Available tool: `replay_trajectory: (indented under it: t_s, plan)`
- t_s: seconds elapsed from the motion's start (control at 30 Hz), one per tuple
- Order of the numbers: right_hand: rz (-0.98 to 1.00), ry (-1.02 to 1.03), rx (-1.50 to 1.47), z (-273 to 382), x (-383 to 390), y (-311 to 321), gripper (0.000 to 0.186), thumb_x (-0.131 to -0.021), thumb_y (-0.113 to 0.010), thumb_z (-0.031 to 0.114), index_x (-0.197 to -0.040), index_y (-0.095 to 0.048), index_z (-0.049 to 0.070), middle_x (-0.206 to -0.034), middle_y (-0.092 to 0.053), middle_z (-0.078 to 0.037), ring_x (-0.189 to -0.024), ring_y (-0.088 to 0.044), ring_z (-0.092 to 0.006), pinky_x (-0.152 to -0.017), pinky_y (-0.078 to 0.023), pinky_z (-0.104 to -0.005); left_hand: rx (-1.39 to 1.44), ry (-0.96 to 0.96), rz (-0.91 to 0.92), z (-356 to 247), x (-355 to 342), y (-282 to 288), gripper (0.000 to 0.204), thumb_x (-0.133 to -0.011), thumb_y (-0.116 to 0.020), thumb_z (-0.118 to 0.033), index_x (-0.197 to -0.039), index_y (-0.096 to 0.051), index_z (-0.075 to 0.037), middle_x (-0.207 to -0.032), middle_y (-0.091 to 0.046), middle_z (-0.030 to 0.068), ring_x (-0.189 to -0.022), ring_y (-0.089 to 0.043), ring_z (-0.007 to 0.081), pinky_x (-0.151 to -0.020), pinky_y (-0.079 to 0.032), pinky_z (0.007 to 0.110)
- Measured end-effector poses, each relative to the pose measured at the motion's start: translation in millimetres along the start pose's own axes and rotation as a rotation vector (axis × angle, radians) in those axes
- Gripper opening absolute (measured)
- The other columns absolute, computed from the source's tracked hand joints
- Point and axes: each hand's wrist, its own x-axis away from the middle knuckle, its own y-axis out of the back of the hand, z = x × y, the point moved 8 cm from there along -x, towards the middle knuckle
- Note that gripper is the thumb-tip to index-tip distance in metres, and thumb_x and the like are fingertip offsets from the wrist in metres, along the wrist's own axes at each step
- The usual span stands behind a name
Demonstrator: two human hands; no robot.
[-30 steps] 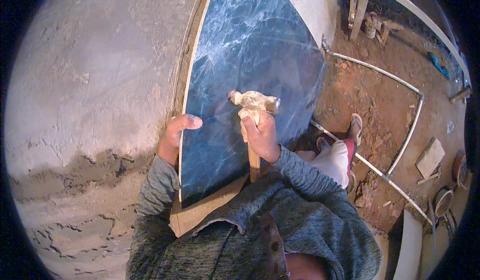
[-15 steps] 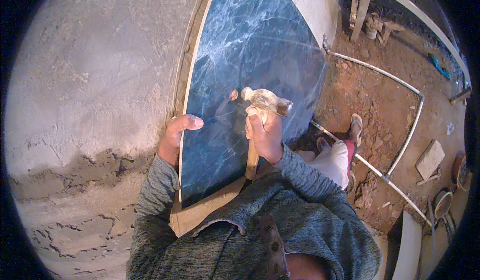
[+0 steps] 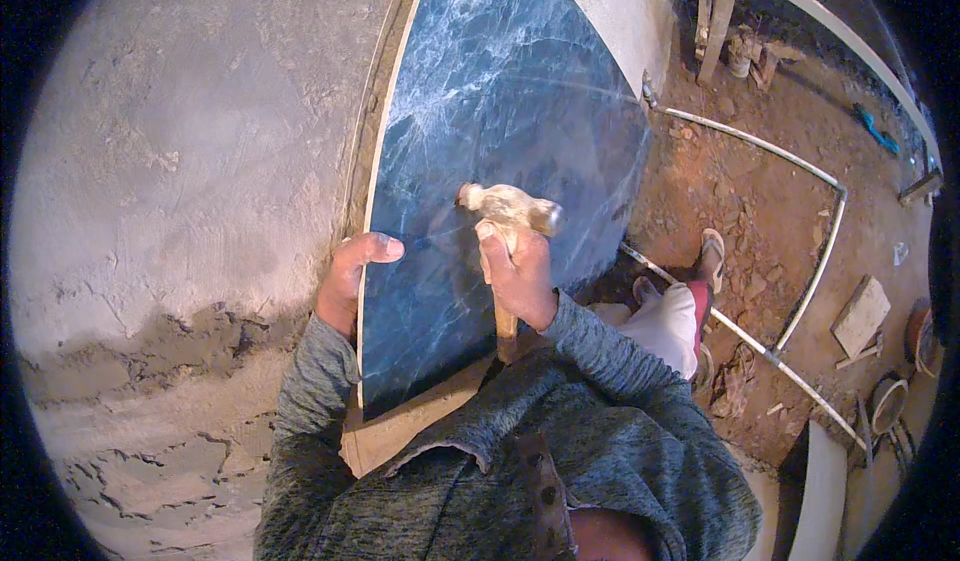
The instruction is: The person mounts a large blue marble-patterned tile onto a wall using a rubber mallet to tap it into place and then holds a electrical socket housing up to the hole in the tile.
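Observation:
A large dark blue marble slab (image 3: 500,111) with white veins stands against a grey cement wall (image 3: 190,161). My left hand (image 3: 350,276) grips the slab's left edge, thumb over the front face. My right hand (image 3: 515,276) is closed around the wooden handle of a hammer (image 3: 508,206). The hammer's mortar-crusted head sits against the slab's face near its middle. Grey knitted sleeves cover both forearms.
Wet dark mortar (image 3: 160,341) spreads over the lower wall. On the right lies red dirt ground (image 3: 760,211) with white pipes (image 3: 800,291), a wooden block (image 3: 860,316), round pans (image 3: 890,401), a leg in pale trousers (image 3: 660,326) and a sandalled foot (image 3: 712,256).
The hammer head has shifted slightly on the slab face while my right hand keeps its grip. My left hand stays on the slab's edge.

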Motion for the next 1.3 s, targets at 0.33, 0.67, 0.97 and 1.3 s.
replay_trajectory:
  t_s: [0.33,0.67,0.97,1.3]
  plan:
    - [0.0,-0.057,-0.039,-9.5,3.4,-0.2,0.018,-0.098,-0.054,0.019,-0.093,-0.055,0.002,-0.059,-0.048,0.001,-0.047,-0.046,-0.0075,-0.042,-0.039,-0.0251,0.005,-0.013,0.009,-2.3,-2.4,-2.6,0.073,-0.064,-0.06,-0.024,-0.13,-0.046,0.005,-0.126,-0.055,0.0194,-0.112,-0.057,0.0315,-0.1,-0.043,0.039]
    - [0.001,-0.09,-0.031,-14.9,6.7,-0.6,0.021,-0.098,-0.053,0.019,-0.088,-0.056,0.002,-0.058,-0.049,0.001,-0.046,-0.046,-0.0075,-0.041,-0.037,-0.025,0.024,-0.028,0.0,-3.1,1.2,-1.5,0.069,-0.065,-0.06,-0.023,-0.127,-0.049,0.005,-0.122,-0.057,0.0189,-0.109,-0.058,0.0307,-0.098,-0.045,0.038]
    - [-0.004,-0.058,0.024,-7.9,5.0,1.5,0.022,-0.098,-0.053,0.02,-0.088,-0.056,0.002,-0.058,-0.05,0.001,-0.046,-0.047,-0.0076,-0.042,-0.038,-0.0247,0.042,-0.042,0.0,-4.1,0.1,-2.4,0.066,-0.065,-0.06,-0.022,-0.123,-0.051,0.006,-0.118,-0.058,0.0184,-0.106,-0.059,0.0299,-0.096,-0.046,0.038]
    - [0.027,-0.078,0.073,-14.5,3.1,2.1,0.021,-0.098,-0.054,0.019,-0.089,-0.057,0.001,-0.059,-0.051,0.0,-0.047,-0.047,-0.0078,-0.042,-0.039,-0.0251,0.05,-0.05,-0.01,-5.7,0.1,-1.5,0.062,-0.065,-0.061,-0.022,-0.12,-0.053,0.006,-0.114,-0.06,0.0178,-0.102,-0.06,0.0291,-0.093,-0.047,0.037]
